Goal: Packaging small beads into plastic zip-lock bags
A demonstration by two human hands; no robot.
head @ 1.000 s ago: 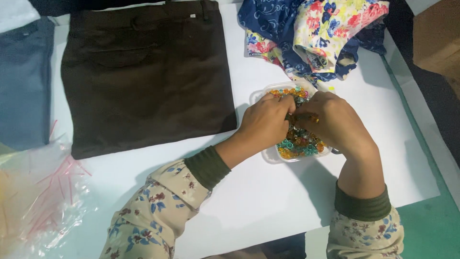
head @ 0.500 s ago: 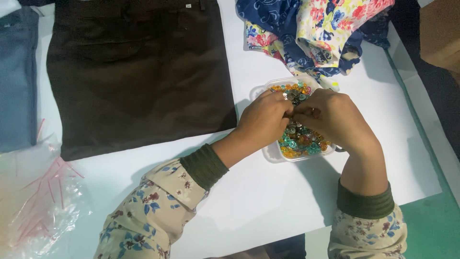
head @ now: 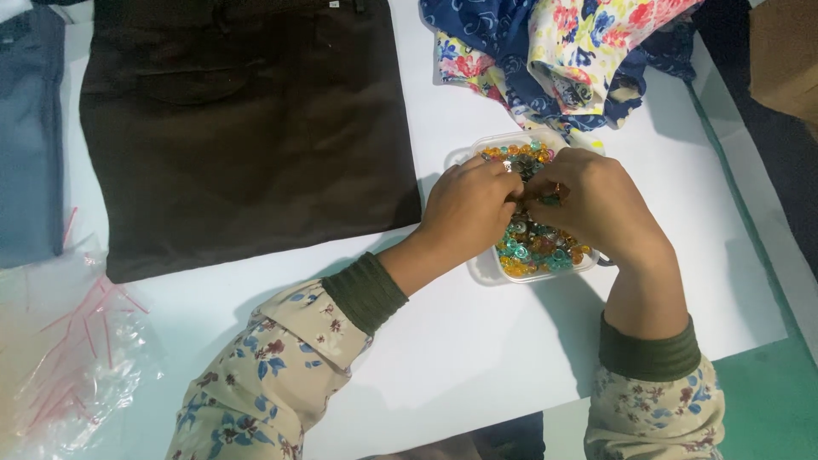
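Observation:
A clear plastic tub (head: 482, 266) full of small orange, teal and silver beads (head: 537, 247) stands on the white table (head: 477, 358). Both hands hover over it, fingertips meeting above the beads. My left hand (head: 464, 209) comes in from the left, fingers curled and pinched on a small bead-like piece. My right hand (head: 596, 204) mirrors it from the right, fingers pinched together at the same spot. What exactly sits between the fingertips is too small to tell.
A dark brown folded garment (head: 247, 128) lies flat to the left of the tub. Blue denim (head: 30, 136) lies at the far left. Floral fabrics (head: 562, 51) are heaped behind the tub. Clear plastic bags with red strips (head: 68, 358) lie at the lower left.
The hands stay over the tub with only slight finger movement. The view has drifted a little, shifting the scene leftward and down.

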